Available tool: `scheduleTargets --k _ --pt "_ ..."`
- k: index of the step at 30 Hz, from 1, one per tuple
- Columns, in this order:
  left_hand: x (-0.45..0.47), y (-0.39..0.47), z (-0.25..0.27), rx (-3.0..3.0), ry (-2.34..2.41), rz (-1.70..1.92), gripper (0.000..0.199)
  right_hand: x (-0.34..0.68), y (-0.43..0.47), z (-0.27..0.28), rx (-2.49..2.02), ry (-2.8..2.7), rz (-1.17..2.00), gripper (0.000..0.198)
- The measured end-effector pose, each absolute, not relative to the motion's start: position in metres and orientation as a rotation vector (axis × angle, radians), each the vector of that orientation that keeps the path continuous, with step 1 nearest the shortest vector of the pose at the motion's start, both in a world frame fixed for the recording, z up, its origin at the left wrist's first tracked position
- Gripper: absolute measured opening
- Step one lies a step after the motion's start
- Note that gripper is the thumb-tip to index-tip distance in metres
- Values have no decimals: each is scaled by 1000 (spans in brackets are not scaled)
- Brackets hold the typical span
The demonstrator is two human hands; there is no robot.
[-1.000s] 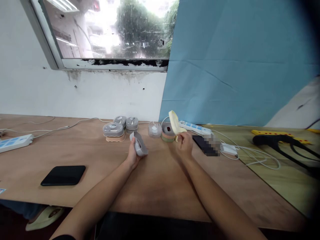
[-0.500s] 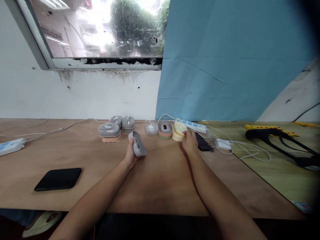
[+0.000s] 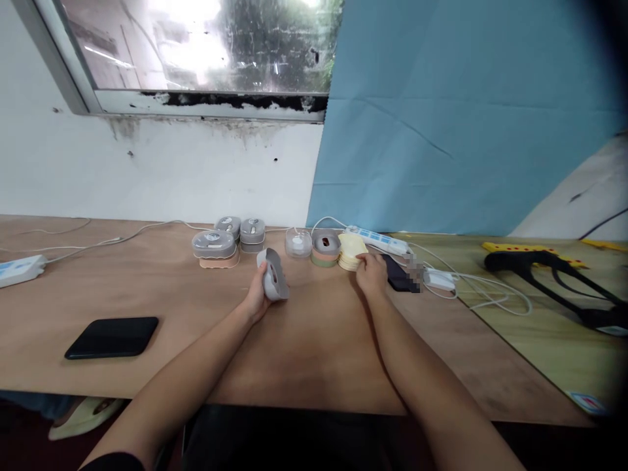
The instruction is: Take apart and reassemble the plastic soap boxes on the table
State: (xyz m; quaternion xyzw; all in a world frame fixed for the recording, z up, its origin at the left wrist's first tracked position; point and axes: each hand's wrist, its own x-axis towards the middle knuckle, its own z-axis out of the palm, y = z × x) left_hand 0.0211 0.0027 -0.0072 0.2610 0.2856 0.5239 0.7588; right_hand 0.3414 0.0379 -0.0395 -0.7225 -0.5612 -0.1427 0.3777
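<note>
My left hand is closed around a grey plastic container shell with a wavy edge and an oval opening, tilted above the table. My right hand reaches to a stack of pale yellow plastic pieces and has its fingertips closed on the right edge of the top yellow piece. Left of that stack are nested grey, pink and green shells, the grey one uppermost with an oval opening. A stack of clear lids stands beside them.
Several grey containers with clear lids stand at the back left. A black phone lies front left. Right of my right hand are a dark phone-like object, a white adapter and cables. A power strip lies behind.
The top yellow piece has shifted and its flat face shows more fully. My left hand has turned the grey shell slightly. The whole view has tipped down a little.
</note>
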Motion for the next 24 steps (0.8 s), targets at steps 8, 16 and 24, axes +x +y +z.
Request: scheduleTargets --k 8,16,24 --pt "21 2 -5 585 626 1120 43 335 36 -36 -1794 -1384 -361 30" --pt "21 0 -2 569 627 1064 48 320 29 -23 -1757 -1244 -424 30" --pt "21 2 -6 539 558 1055 61 259 8 -14 -1214 -1739 -457 33"
